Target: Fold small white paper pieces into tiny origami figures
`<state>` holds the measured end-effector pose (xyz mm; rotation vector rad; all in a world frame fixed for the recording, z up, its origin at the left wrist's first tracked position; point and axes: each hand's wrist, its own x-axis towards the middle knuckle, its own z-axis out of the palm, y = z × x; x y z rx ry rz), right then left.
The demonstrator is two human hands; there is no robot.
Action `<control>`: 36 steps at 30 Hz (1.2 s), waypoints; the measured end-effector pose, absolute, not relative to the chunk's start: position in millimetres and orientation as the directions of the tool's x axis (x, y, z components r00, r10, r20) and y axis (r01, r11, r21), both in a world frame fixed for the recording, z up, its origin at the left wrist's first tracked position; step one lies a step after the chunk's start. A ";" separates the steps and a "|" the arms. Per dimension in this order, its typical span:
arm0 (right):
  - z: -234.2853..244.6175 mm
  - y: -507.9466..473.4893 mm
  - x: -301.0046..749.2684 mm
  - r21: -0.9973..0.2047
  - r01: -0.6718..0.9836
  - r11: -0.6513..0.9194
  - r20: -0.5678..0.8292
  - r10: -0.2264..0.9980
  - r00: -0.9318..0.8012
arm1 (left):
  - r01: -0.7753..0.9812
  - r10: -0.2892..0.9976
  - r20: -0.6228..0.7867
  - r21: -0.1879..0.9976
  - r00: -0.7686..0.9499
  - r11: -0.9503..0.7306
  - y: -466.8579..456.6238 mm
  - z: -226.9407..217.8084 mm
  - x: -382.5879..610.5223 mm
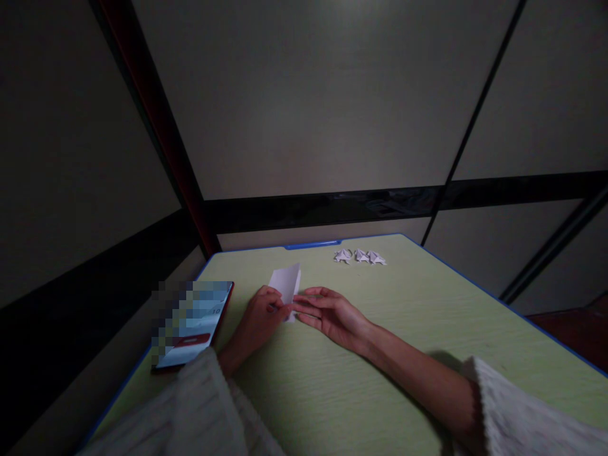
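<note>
A small white sheet of paper (pixel 286 282), folded over, stands partly lifted off the pale green table (pixel 403 329). My left hand (pixel 260 320) is closed, pinching the paper's lower edge with thumb and fingers. My right hand (pixel 330 311) meets it from the right, fingers pressed together at the same lower corner of the paper. Both sleeves are white and woolly.
A phone with a red case (pixel 192 323) lies lit at the table's left edge. Three small folded white paper figures (pixel 360 256) sit in a row near the far edge. Dark-framed wall panels stand close behind the table.
</note>
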<state>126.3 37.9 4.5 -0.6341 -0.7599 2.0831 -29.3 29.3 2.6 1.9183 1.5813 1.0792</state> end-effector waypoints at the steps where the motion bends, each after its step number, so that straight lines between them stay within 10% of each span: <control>1: 4.7 38.1 126.4 -0.702 -0.518 -0.489 -0.172 0.822 -0.543 | 0.623 0.954 0.296 0.739 0.045 -0.259 29.3 3.2 -28.8; 9: 8.1 34.4 122.1 -0.796 -0.453 -0.401 -0.182 0.873 -0.453 | 0.685 0.954 0.291 0.682 0.067 -0.256 26.7 6.2 -26.1; 17: -9.0 28.1 117.8 -0.980 0.052 0.192 0.155 0.903 -0.401 | 0.768 0.923 0.356 0.548 0.146 -0.333 24.8 1.5 -26.5; 28: 7.3 34.0 117.6 -0.954 -0.264 -0.138 -0.029 0.925 -0.380 | 0.851 0.756 0.502 0.072 0.420 -0.520 4.7 5.5 -15.8; 36: -11.3 44.5 119.5 -0.953 -0.304 -0.005 0.048 0.985 -0.168 | 0.804 0.780 0.469 0.212 0.415 -0.555 2.3 -0.1 -13.6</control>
